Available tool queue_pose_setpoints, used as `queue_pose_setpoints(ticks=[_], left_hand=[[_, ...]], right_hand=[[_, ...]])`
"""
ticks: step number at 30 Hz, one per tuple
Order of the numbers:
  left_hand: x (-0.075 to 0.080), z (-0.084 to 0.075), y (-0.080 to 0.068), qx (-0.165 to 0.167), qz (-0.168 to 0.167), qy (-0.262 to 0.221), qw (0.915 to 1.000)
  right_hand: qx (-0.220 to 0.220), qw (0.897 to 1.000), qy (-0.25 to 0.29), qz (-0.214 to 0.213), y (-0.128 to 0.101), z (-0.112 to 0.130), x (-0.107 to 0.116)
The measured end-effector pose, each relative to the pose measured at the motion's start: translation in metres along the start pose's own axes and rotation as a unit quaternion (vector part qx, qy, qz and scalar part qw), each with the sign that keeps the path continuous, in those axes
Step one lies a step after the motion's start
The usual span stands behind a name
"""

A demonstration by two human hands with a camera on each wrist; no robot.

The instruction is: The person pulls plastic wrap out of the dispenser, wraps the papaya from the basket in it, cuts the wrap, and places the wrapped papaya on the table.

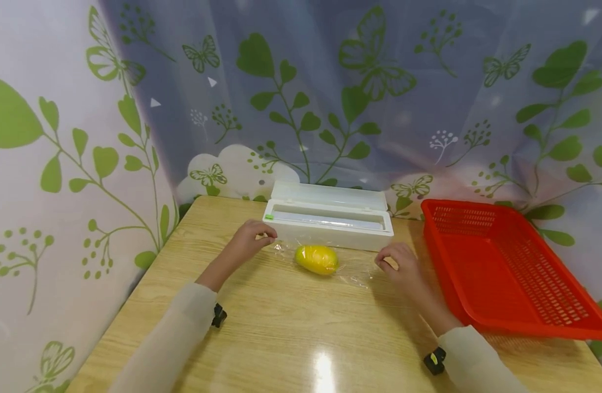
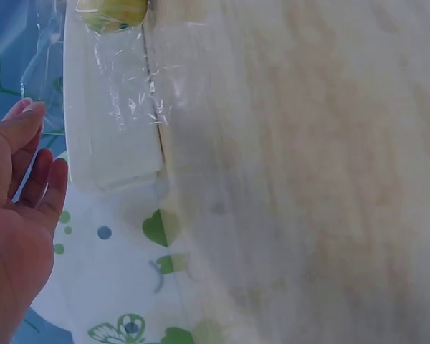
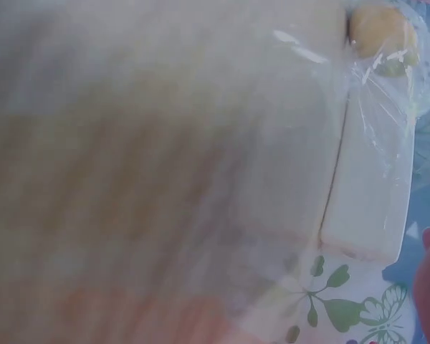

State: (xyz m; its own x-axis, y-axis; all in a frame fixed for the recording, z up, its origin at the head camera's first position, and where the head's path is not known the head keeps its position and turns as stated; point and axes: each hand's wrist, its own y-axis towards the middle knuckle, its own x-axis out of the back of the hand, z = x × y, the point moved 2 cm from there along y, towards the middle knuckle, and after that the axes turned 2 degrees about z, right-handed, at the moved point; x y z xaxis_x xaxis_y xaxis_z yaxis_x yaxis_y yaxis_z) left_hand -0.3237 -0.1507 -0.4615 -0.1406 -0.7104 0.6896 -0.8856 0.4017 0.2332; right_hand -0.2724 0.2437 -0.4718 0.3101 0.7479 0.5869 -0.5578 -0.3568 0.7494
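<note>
Head view: yellow fruit, prob. a mango, lies on a sheet of cling film spread on the wooden table, just in front of the white cling-film dispenser box. Box lid is up; roll visible inside. Film runs from box front across table under and round the fruit.

Left hand: at the box's left front corner, fingers curled, tips at the film's left edge; looks like a pinch on the film. Left wrist view shows palm and fingers fairly straight, film edge running past the fingertips, so grip not confirmed.

Right hand: at the film's right edge, fingers bent down onto it; appears to pinch the film. Right wrist view is blurred; only a sliver of the hand at frame edge, no detail.

Fruit sits between the two hands, touching neither.

Red plastic mesh basket stands on the table to the right, near right hand, apart from it. Leaf-and-butterfly print curtain behind table.
</note>
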Motion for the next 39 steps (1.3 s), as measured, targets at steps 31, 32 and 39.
queue_pose_setpoints(ticks=[31,32,39], left_hand=[[-0.014,0.003,-0.017,-0.061,0.069,0.125,0.9878],[-0.015,0.003,-0.017,-0.046,0.074,0.122,0.9887],[-0.022,0.006,-0.013,0.062,0.107,0.053,0.9910]], right_hand=[[-0.055,0.957,-0.129,0.254,-0.017,0.014,0.006],[-0.062,0.954,-0.134,0.262,-0.015,0.015,0.004],[-0.184,0.933,-0.120,0.285,-0.007,0.010,-0.010]])
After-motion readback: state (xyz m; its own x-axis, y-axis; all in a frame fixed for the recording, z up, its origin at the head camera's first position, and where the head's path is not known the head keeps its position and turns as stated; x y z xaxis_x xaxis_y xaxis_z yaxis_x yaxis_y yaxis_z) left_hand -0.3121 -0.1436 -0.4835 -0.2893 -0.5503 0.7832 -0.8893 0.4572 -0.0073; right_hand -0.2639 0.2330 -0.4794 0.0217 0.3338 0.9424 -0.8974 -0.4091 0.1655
